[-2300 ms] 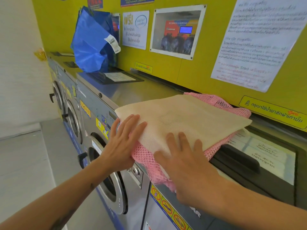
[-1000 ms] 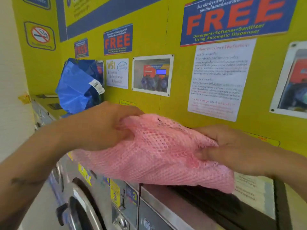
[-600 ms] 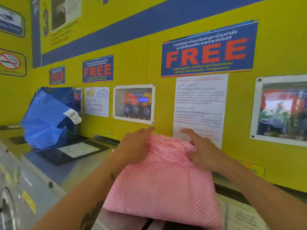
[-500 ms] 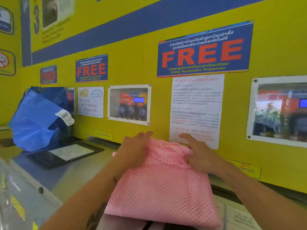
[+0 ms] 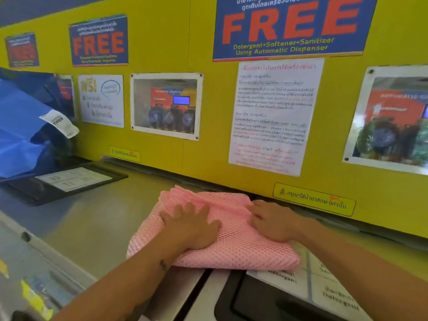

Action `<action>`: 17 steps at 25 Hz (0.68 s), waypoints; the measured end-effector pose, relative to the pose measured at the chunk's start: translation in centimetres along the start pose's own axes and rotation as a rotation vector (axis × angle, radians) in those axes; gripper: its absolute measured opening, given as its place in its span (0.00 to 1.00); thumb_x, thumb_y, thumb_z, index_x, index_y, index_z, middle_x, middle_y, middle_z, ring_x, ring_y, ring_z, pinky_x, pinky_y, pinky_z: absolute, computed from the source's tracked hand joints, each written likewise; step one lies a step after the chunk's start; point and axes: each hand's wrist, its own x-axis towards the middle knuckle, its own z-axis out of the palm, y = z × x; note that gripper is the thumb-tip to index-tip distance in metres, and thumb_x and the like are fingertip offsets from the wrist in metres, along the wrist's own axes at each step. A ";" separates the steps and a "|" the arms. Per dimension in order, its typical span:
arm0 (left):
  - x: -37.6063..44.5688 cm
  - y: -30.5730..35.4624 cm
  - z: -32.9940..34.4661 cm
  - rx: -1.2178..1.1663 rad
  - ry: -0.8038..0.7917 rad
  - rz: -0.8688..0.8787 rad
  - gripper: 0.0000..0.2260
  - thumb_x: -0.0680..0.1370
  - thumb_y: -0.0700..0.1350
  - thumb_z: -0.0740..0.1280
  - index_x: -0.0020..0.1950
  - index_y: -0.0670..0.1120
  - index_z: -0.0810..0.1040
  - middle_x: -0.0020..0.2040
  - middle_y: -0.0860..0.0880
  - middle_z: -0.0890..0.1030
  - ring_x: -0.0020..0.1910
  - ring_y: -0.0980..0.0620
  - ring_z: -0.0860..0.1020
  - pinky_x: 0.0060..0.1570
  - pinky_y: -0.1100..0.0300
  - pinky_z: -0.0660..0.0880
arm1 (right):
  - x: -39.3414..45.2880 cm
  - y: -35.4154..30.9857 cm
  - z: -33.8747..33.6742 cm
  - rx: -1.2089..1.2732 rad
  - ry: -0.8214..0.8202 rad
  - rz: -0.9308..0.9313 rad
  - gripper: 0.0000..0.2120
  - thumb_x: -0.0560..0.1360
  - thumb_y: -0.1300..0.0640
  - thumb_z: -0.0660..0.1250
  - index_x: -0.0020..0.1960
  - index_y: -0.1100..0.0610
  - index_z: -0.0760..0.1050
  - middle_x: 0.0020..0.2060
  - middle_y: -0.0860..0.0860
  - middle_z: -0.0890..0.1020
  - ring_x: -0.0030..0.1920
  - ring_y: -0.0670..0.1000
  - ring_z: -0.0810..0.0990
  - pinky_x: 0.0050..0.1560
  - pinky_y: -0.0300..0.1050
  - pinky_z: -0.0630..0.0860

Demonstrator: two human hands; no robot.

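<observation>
A folded pink mesh laundry bag [image 5: 234,249] lies flat on the steel top of a washing machine [image 5: 111,218], close to the yellow wall. My left hand [image 5: 192,225] presses down on the bag's left half with its fingers spread flat. My right hand [image 5: 271,221] rests on the bag's right far corner, fingers laid flat toward the left. The cream mesh bag from before is hidden from view.
A blue bag [image 5: 25,126] with a white tag stands on the machine to the left, behind a black detergent lid [image 5: 67,181]. Another black lid with labels [image 5: 298,295] lies just right of the pink bag. The yellow wall [image 5: 208,158] carries posters.
Both hands held the pink bag up by its top edge half a second ago. It has since come down flat on the machine top, and both hands now press on it.
</observation>
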 end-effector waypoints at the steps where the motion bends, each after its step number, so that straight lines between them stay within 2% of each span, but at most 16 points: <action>1: 0.0 0.0 0.2 0.006 0.015 0.013 0.34 0.75 0.69 0.43 0.79 0.58 0.45 0.81 0.45 0.46 0.78 0.36 0.46 0.68 0.26 0.41 | 0.2 0.5 -0.1 0.057 0.014 0.052 0.26 0.80 0.43 0.50 0.77 0.44 0.56 0.77 0.50 0.63 0.75 0.55 0.63 0.73 0.57 0.62; 3: -0.3 0.1 0.4 0.008 0.033 0.035 0.34 0.75 0.69 0.43 0.79 0.57 0.46 0.81 0.44 0.47 0.78 0.36 0.47 0.68 0.26 0.42 | 0.4 0.5 -1.0 0.100 0.152 0.113 0.26 0.77 0.48 0.55 0.75 0.44 0.62 0.70 0.51 0.73 0.67 0.56 0.72 0.65 0.55 0.72; 5: -0.6 -0.1 0.3 0.010 0.027 0.057 0.34 0.75 0.69 0.43 0.79 0.57 0.46 0.81 0.44 0.48 0.78 0.37 0.47 0.68 0.27 0.43 | 0.3 -1.2 -1.5 0.065 0.382 0.102 0.24 0.73 0.54 0.60 0.70 0.49 0.66 0.62 0.51 0.75 0.60 0.55 0.75 0.59 0.55 0.75; 7: -0.9 -0.5 0.0 0.013 0.013 0.106 0.34 0.75 0.69 0.45 0.79 0.58 0.46 0.81 0.45 0.48 0.78 0.39 0.48 0.69 0.29 0.44 | 0.0 -3.9 -1.5 0.118 0.605 -0.050 0.21 0.73 0.57 0.61 0.66 0.50 0.67 0.58 0.50 0.73 0.57 0.54 0.73 0.57 0.54 0.73; 8: -1.2 -0.9 -0.3 0.018 0.009 0.149 0.33 0.75 0.69 0.46 0.79 0.59 0.47 0.81 0.47 0.49 0.79 0.41 0.49 0.70 0.31 0.45 | -0.1 -5.0 -1.4 0.110 0.652 -0.136 0.20 0.73 0.57 0.62 0.65 0.49 0.66 0.58 0.49 0.73 0.57 0.53 0.72 0.57 0.53 0.71; 10: -1.8 -2.3 -0.7 -0.017 0.002 0.274 0.32 0.76 0.69 0.51 0.78 0.61 0.51 0.81 0.51 0.52 0.79 0.46 0.51 0.73 0.36 0.47 | 0.6 -5.7 -0.8 0.011 0.601 -0.207 0.20 0.74 0.56 0.63 0.64 0.47 0.66 0.58 0.48 0.73 0.57 0.53 0.72 0.58 0.54 0.70; 13: -2.6 -4.9 -1.7 -0.220 -0.048 0.399 0.30 0.74 0.66 0.64 0.75 0.65 0.60 0.78 0.59 0.59 0.76 0.53 0.58 0.75 0.49 0.53 | 1.1 -3.6 -0.7 0.007 0.283 0.099 0.24 0.73 0.49 0.64 0.68 0.48 0.64 0.62 0.53 0.73 0.60 0.58 0.74 0.59 0.58 0.71; 14: -3.0 -5.5 -2.2 -0.305 -0.074 0.394 0.30 0.73 0.64 0.67 0.73 0.65 0.64 0.77 0.60 0.62 0.75 0.54 0.61 0.73 0.53 0.57 | 0.8 -2.9 -0.6 -0.010 0.239 0.194 0.26 0.73 0.47 0.64 0.69 0.49 0.64 0.62 0.54 0.73 0.60 0.59 0.75 0.59 0.58 0.72; 15: -3.2 -5.8 -2.6 -0.375 -0.089 0.377 0.29 0.72 0.62 0.70 0.72 0.64 0.67 0.75 0.60 0.64 0.72 0.55 0.64 0.70 0.57 0.60 | 0.4 -2.4 -0.5 -0.030 0.269 0.227 0.26 0.73 0.47 0.64 0.69 0.51 0.64 0.62 0.55 0.73 0.60 0.59 0.75 0.58 0.57 0.73; 16: -3.2 -5.9 -2.8 -0.418 -0.090 0.365 0.28 0.72 0.59 0.71 0.71 0.63 0.68 0.73 0.60 0.66 0.69 0.56 0.66 0.67 0.59 0.62 | 0.1 -2.4 -0.6 -0.027 0.368 0.194 0.24 0.73 0.49 0.64 0.69 0.51 0.66 0.61 0.54 0.73 0.59 0.58 0.75 0.57 0.56 0.73; 17: -3.1 -5.9 -2.9 -0.440 -0.080 0.362 0.26 0.73 0.57 0.71 0.71 0.62 0.70 0.71 0.59 0.67 0.65 0.56 0.67 0.63 0.60 0.63 | -0.2 -3.0 -0.7 0.031 0.494 0.085 0.22 0.75 0.52 0.63 0.68 0.51 0.67 0.61 0.52 0.73 0.59 0.57 0.75 0.58 0.55 0.73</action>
